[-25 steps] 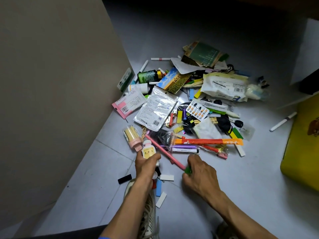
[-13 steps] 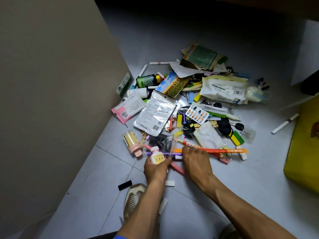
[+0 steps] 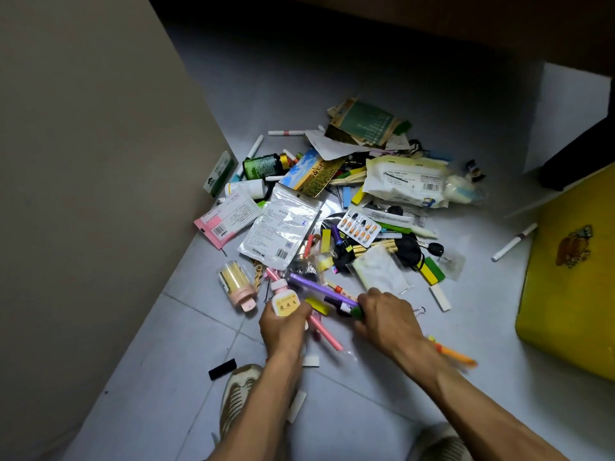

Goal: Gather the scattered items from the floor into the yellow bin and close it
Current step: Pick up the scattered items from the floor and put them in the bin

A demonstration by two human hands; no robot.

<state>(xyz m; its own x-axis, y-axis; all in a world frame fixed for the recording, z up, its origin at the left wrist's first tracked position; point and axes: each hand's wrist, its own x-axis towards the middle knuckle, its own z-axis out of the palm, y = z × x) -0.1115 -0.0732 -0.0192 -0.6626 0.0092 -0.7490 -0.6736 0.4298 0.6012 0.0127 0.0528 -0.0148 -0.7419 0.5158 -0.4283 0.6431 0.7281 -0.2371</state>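
Observation:
A heap of scattered items (image 3: 349, 207) covers the pale tiled floor: packets, pens, bottles, blister packs and cards. My left hand (image 3: 283, 327) grips a small white bottle with a pink cap (image 3: 283, 299) at the heap's near edge. My right hand (image 3: 386, 319) holds a bundle of long items: a purple pen (image 3: 319, 289) sticks out to the left and an orange one (image 3: 456, 354) to the right. A pink stick (image 3: 327, 334) lies between my hands. The yellow bin (image 3: 572, 281) stands at the right edge, only partly in view.
A beige wall (image 3: 93, 161) closes the left side. A white marker (image 3: 514, 241) lies alone beside the bin. A pink-capped tube of sticks (image 3: 236, 286), a black block (image 3: 222, 369) and a white block (image 3: 311, 361) lie near my shoe (image 3: 238, 394).
My right hand has gathered the purple and orange pens and lifted them toward me. My left hand has kept the small bottle and shifted slightly right.

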